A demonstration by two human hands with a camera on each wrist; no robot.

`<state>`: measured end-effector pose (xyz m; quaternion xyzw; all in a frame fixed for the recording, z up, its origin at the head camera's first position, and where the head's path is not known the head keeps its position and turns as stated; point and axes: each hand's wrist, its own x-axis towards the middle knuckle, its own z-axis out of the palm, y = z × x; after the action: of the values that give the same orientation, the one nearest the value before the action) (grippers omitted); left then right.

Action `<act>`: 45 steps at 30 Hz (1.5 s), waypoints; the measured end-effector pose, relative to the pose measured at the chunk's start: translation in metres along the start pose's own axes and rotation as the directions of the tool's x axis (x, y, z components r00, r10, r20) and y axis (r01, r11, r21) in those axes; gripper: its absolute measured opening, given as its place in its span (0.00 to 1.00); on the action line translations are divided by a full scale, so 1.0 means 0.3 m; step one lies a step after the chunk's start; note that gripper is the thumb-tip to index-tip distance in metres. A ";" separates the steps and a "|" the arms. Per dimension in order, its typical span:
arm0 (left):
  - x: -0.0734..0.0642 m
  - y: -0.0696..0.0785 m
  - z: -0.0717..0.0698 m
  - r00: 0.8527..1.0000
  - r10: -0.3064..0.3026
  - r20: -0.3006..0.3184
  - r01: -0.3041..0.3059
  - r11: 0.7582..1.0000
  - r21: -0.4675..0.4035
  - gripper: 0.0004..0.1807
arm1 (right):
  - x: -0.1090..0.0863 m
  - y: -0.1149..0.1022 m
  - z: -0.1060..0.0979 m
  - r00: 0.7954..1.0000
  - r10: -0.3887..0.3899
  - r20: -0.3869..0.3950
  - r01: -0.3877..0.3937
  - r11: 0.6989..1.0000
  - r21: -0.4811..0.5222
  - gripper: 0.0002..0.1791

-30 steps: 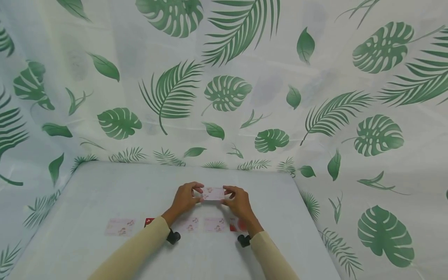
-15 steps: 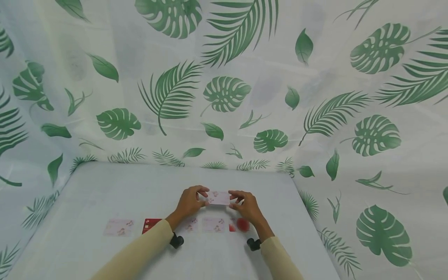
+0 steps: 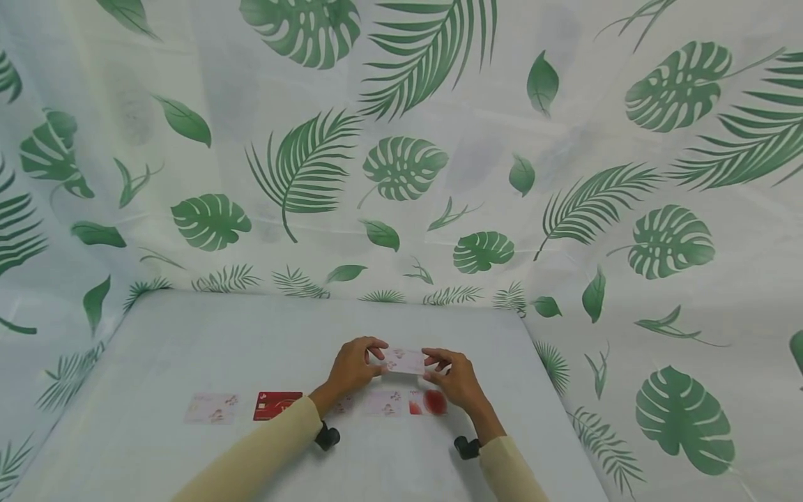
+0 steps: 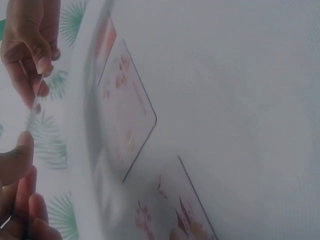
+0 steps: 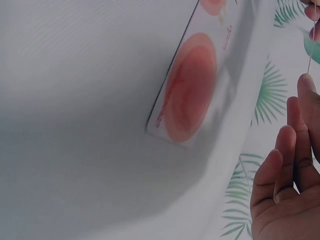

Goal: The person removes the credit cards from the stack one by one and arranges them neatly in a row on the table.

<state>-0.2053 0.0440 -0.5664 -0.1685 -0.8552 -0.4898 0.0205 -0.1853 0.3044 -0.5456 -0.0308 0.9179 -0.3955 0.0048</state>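
A pale pink card (image 3: 404, 361) with a floral print is held up above the white table by both hands. My left hand (image 3: 353, 366) pinches its left edge between thumb and fingers. At the opposite edge, my right hand (image 3: 456, 380) pinches it the same way. In both wrist views the card appears nearly edge-on as a thin line. Below the hands lies a row of cards: a pink one (image 3: 211, 408) at the far left, a red chip card (image 3: 276, 405), a pink card (image 3: 343, 406) mostly behind the left wrist, another pink card (image 3: 383, 403), and a red-and-white card (image 3: 428, 402).
The white table (image 3: 188, 335) reaches back to a hanging white cloth (image 3: 439, 104) printed with green leaves, which also rises at both sides. Black wrist cameras, such as the left one (image 3: 327, 436), sit under each wrist near the tabletop.
Both hands have moved right and slightly nearer with the pink card still between them. The left forearm now uncovers the red chip card, and the red-and-white card shows fully.
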 end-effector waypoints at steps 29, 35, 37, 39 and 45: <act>-0.018 0.086 0.099 0.999 0.029 0.028 -0.029 1.000 -0.008 0.21 | -0.084 0.064 -0.095 0.999 0.043 -0.020 -0.043 0.999 -0.018 0.30; -0.022 0.095 0.113 0.999 0.040 0.035 -0.040 0.999 -0.014 0.21 | -0.097 0.072 -0.105 0.997 0.067 -0.025 -0.067 0.998 -0.018 0.29; -0.022 0.096 0.119 0.999 0.040 0.038 -0.039 0.999 -0.011 0.21 | -0.101 0.074 -0.109 0.997 0.074 -0.026 -0.074 0.997 -0.019 0.29; -0.021 0.093 0.126 0.998 0.039 0.040 -0.039 0.999 -0.006 0.21 | -0.106 0.075 -0.112 0.997 0.079 -0.025 -0.079 0.997 -0.017 0.29; -0.017 0.092 0.147 0.998 0.050 0.048 -0.050 0.999 -0.001 0.21 | -0.119 0.085 -0.120 0.994 0.105 -0.021 -0.105 0.994 -0.018 0.29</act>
<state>-0.1861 0.0925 -0.5673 -0.2015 -0.8509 -0.4850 0.0124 -0.1521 0.3503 -0.5401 0.0215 0.9220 -0.3863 0.0159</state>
